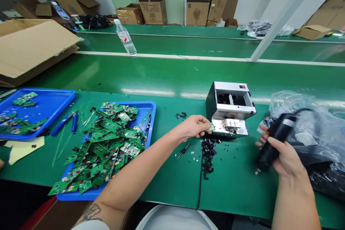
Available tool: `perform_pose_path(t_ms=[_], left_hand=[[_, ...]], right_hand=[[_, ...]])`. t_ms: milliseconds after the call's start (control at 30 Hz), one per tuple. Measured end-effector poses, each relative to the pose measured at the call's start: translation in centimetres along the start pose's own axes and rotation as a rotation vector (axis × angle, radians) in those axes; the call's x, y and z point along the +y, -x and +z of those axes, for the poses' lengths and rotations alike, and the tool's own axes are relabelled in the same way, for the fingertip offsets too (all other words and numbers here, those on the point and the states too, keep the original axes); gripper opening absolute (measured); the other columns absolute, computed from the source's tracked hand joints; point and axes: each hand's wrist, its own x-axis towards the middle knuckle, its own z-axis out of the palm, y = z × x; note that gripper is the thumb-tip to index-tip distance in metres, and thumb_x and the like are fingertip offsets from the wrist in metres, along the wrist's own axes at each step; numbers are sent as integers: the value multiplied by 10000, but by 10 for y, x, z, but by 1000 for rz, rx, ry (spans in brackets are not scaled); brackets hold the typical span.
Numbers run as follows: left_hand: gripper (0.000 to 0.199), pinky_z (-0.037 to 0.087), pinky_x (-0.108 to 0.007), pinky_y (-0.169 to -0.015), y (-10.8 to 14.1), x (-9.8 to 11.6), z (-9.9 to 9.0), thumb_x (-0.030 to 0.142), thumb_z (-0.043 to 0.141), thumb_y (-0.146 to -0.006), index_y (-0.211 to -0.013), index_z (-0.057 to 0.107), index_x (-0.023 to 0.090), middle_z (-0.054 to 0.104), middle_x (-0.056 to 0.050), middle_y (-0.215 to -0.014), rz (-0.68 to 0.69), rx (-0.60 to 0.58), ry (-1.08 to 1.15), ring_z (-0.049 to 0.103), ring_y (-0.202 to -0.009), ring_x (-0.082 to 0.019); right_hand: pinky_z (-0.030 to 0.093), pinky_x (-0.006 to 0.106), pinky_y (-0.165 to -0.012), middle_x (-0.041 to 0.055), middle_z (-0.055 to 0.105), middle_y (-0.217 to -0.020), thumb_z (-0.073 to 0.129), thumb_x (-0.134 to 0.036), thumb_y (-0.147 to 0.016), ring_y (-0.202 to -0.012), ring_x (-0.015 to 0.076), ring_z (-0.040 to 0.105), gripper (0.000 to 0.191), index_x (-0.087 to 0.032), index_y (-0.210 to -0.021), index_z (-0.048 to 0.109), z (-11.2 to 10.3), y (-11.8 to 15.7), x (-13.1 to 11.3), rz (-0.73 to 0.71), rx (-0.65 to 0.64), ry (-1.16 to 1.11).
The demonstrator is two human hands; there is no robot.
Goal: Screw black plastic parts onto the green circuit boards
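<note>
My left hand [196, 127] pinches a small green circuit board [211, 127] at the front left of a black and silver machine [233, 108]. Beside the board, a metal fixture [232, 124] sits on the machine's front ledge. My right hand [283, 154] is wrapped round a black electric screwdriver [276, 142], its tip pointing down over the mat, right of the machine. Small black plastic parts [208, 156] lie in a pile below my left hand. A blue tray [153, 115] heaped with green circuit boards [107, 143] stands to the left.
Clear plastic bags [318, 133] cover the right side. A second blue tray [60, 97], blue-handled pliers [64, 122] and a large cardboard box [35, 46] are at the left. A water bottle [125, 38] stands farther back. A small screwdriver [183, 150] lies near the black parts.
</note>
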Motion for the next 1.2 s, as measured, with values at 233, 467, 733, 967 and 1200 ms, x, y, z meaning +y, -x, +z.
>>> perform_pose_path(t_ms=[233,467,733,967,1200], left_hand=[[301,280,-167,-450,1,1,3,345,610,-805,-998,486,151,666,-44,-795,-12,-32,-14,439,-529,-42],[246,271,-162,-448,4,3,7,337,597,-813,-941,497,153,657,-30,-745,12,16,-44,429,-510,-43],[202,292,-167,-459,3,1,10,314,600,-806,-881,503,155,662,-26,-703,56,57,-61,430,-493,-47],[189,276,-168,-440,1,-1,11,310,596,-808,-873,499,161,665,-26,-711,62,56,-62,424,-483,-48],[209,308,-166,-458,-1,-4,10,324,607,-805,-874,501,158,666,-30,-722,76,48,-62,445,-503,-51]], right_hand=[[224,274,-429,-34,240,-646,693,-536,-632,-450,73,153,299,-334,-823,584,-2,11,-67,-106,-92,-538],[274,332,-460,-7,457,-558,654,-720,-587,-429,131,367,610,-282,-1011,644,42,14,-136,-477,-281,-552],[366,324,-399,11,528,-514,575,-833,-526,-428,159,489,675,-214,-785,650,81,15,-156,-517,-280,-495],[334,297,-355,-6,526,-481,575,-842,-503,-372,146,469,670,-225,-751,654,89,16,-149,-461,-299,-487],[339,320,-366,3,533,-483,599,-843,-462,-374,162,462,709,-221,-793,674,87,17,-142,-413,-303,-491]])
